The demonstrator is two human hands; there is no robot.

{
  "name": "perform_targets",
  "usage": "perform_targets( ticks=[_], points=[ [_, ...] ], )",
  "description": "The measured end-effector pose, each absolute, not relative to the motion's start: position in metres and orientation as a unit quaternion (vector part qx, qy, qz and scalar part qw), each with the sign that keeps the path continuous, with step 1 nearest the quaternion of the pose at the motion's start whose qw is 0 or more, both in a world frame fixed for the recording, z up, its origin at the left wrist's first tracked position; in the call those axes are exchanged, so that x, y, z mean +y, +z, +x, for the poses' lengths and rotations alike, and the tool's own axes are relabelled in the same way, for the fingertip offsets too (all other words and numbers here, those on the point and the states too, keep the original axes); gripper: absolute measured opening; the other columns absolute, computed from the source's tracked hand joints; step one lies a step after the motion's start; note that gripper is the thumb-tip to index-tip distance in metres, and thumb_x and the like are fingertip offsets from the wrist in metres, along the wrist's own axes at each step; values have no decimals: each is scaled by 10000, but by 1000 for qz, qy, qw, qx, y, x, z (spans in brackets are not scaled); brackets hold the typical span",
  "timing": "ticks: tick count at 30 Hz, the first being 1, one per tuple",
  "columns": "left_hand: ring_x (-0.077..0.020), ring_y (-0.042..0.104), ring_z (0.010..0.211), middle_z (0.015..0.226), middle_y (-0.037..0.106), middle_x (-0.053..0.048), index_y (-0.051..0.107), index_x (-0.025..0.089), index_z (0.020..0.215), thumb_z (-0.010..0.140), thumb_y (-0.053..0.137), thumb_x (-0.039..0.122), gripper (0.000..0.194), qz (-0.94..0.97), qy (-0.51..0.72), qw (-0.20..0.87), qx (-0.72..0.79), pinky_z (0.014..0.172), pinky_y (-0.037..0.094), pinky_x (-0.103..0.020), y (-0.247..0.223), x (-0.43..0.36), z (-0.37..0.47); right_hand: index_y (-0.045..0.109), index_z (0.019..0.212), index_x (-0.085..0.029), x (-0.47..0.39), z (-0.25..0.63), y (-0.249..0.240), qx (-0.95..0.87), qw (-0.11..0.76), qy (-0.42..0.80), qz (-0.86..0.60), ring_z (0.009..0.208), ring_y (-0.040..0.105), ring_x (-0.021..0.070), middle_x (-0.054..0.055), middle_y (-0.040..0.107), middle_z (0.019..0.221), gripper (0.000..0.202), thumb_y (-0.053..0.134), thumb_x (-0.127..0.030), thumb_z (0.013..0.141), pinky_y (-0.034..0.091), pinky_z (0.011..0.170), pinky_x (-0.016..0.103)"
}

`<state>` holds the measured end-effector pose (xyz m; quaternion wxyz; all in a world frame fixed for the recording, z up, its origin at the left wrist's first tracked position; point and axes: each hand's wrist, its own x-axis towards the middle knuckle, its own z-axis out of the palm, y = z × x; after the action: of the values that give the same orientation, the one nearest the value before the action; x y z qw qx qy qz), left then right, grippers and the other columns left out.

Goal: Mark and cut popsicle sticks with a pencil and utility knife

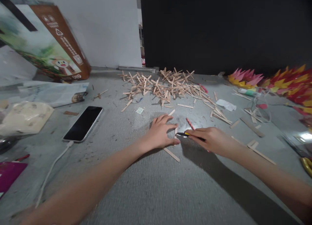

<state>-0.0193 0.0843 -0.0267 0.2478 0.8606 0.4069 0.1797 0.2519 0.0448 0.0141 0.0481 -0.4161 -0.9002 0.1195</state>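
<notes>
Near the middle of the grey table, my left hand pinches a short wooden stick between thumb and index finger. A second wooden stick sticks out below that hand, and a stick end shows above its fingers. My right hand is closed around a thin black tool with a yellow part; its dark tip touches or nearly touches the pinched stick. A red patterned rod also shows at the right fingers, partly hidden by them.
Joined wooden sticks lie heaped at the back. A phone with a white cable and a plastic bag are at left. Loose sticks, pink-yellow petal shapes and yellow-handled scissors lie at right.
</notes>
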Motion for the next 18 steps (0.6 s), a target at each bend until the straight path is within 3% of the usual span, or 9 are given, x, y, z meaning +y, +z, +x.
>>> perform_targets(
  ticks=[9, 15, 18],
  points=[
    [-386, 320, 1529, 1618, 455, -112, 727, 289, 1335, 741, 842, 629, 694, 866, 183, 237, 401, 1222, 279, -569, -29, 85, -20, 695, 1319, -284, 62, 236, 46, -926, -67, 75, -365, 759, 754, 212, 53, 794, 869, 323, 470, -283, 1088, 435, 632, 269],
    [-381, 348, 1512, 1585, 490, -113, 741, 311, 1307, 754, 833, 638, 649, 867, 195, 235, 393, 1207, 285, -553, -32, 87, -20, 788, 919, -184, 79, 199, 81, -934, -161, 20, -317, 551, 630, 185, 79, 708, 670, 227, 574, -184, 996, 386, 585, 302],
    [-382, 367, 1503, 1573, 503, -131, 762, 305, 1260, 723, 865, 623, 633, 870, 197, 229, 391, 1195, 288, -553, -35, 89, -19, 781, 850, -167, 91, 180, 92, -941, -209, 2, -267, 559, 615, 187, 84, 719, 684, 209, 596, -109, 929, 377, 575, 309]
  ],
)
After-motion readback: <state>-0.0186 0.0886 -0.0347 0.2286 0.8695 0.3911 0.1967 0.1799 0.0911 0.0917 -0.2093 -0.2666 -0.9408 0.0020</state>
